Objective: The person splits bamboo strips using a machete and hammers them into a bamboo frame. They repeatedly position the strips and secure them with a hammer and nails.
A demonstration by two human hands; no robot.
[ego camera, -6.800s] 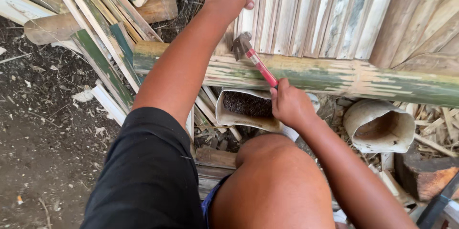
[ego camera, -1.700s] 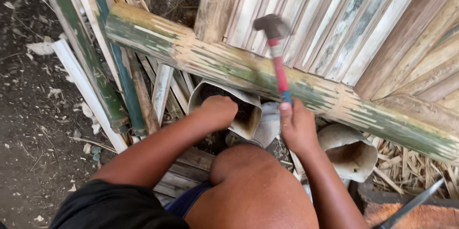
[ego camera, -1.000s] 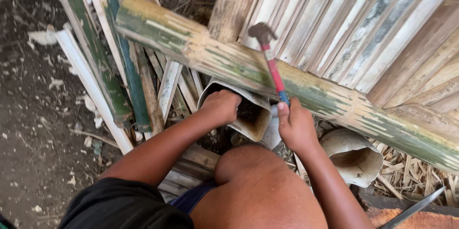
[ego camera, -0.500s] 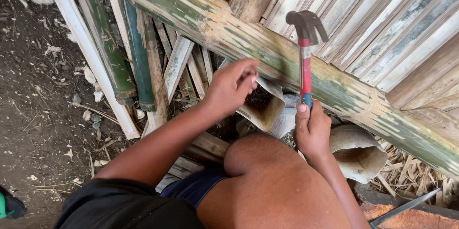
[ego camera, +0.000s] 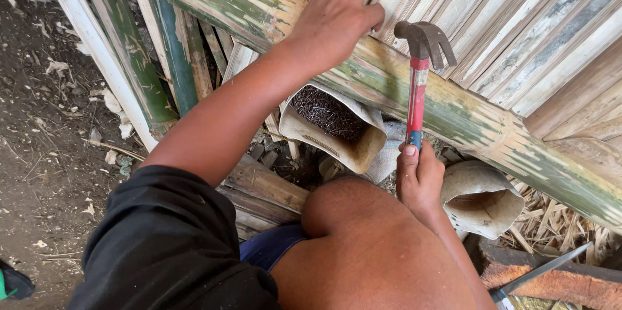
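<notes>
Head: hammer (ego camera: 420, 83) upright, maybe clear of bamboo (ego camera: 466, 115)

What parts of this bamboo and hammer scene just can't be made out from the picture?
- Head view: whatever the left hand pinches against the slats is hidden by its fingers.
- The lower handle of the hammer is covered by the right hand.
- The open sack holds small dark pieces, too fine to identify surely.
- The thick bamboo pole is cut off by the right edge.
</notes>
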